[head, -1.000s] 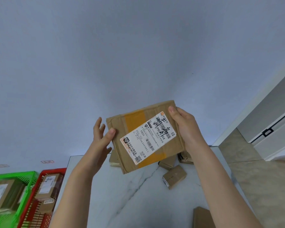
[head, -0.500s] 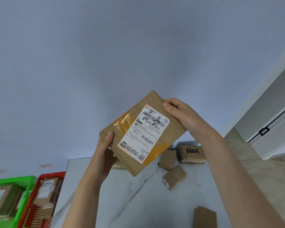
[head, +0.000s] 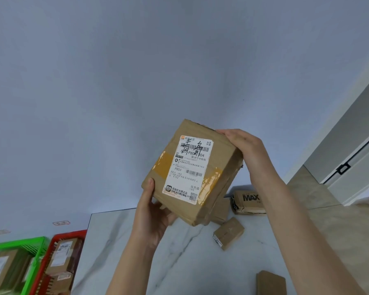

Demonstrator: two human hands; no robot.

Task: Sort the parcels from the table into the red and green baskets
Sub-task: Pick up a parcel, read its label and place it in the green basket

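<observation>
I hold a brown cardboard parcel [head: 213,184] with a white shipping label and yellow tape up in front of the wall, above the marble table [head: 179,262]. My left hand [head: 153,216] grips its lower left corner, thumb on the front face. My right hand [head: 241,143] grips its upper right edge. The label faces me, nearly upright. The red basket [head: 73,235] and the green basket [head: 17,241] stand at the lower left, each with parcels inside.
Loose parcels lie on the table: a box marked MAX [head: 248,201], a small box [head: 228,233], one partly behind the held parcel [head: 218,211], and another at the bottom edge [head: 271,283]. Tiled floor and a white door frame are at the right.
Both hands have turned the parcel clockwise, from tilted to nearly upright, and raised it a little. My left hand moved from the side edge to the lower corner.
</observation>
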